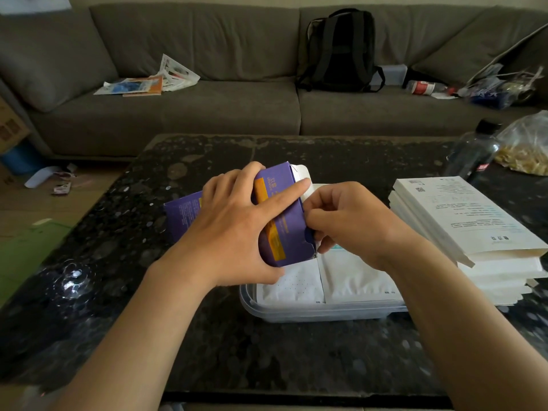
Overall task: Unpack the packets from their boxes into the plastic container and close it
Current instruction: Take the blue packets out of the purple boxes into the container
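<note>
You are gripping a purple box (281,229) in your left hand (234,229). The fingers are wrapping over its far side, the index finger is lying straight along its top face, and the thumb is curling under its near end. The box is tilting in the air just above the left part of the plastic container (296,314), with its open end facing right and a white flap (301,170) standing out at its far corner.

Your right hand (353,223) is sitting at that open end with its fingers curled in against the box's edge. What they are pinching is hidden, so you cannot tell whether they are holding a flap, a packet or nothing.

The container is resting open on the dark speckled worktop (267,351), and white packets (355,280) are lying flat inside it, side by side.

A second purple box (182,216) is lying on the worktop to the left, partly behind your left hand. A stack of white boxes (462,221) is sitting just right of the container. At the far right are a dark bottle (474,152) and a clear plastic bag (525,146). Beyond the worktop, a grey sofa (207,114) is carrying a black backpack (341,51) and loose papers (148,81).
</note>
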Motion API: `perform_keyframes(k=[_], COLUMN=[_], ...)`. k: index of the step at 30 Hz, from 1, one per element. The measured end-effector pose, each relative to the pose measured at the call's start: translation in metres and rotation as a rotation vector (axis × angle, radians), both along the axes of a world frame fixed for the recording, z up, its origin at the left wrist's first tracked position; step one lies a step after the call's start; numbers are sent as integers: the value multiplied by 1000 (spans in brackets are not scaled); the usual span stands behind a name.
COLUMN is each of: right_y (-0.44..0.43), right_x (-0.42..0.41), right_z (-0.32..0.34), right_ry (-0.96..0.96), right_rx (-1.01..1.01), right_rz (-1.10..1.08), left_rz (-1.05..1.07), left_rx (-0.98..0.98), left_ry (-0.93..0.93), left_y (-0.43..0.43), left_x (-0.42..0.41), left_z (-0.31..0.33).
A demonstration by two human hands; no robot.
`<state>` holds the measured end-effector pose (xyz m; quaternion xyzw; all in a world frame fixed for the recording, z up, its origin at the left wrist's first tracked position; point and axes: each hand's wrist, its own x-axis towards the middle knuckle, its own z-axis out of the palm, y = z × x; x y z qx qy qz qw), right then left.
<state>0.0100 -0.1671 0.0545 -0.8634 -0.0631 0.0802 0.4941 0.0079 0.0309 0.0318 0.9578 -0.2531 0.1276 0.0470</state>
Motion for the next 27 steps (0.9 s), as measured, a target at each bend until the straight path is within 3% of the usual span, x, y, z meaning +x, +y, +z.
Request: perform_keyframes(k=[16,27], right_y=[-6,-13], right_x=[5,17], right_z=[-7,-21], right_ry=[-30,221], right_rx=[101,494], right_rz=[123,74], left_rz=[-26,-38], left_rx=[3,-36], left_ry=[-55,-52], left_y=[-3,-2], left_x=[-1,2], left_z=[-2,-3])
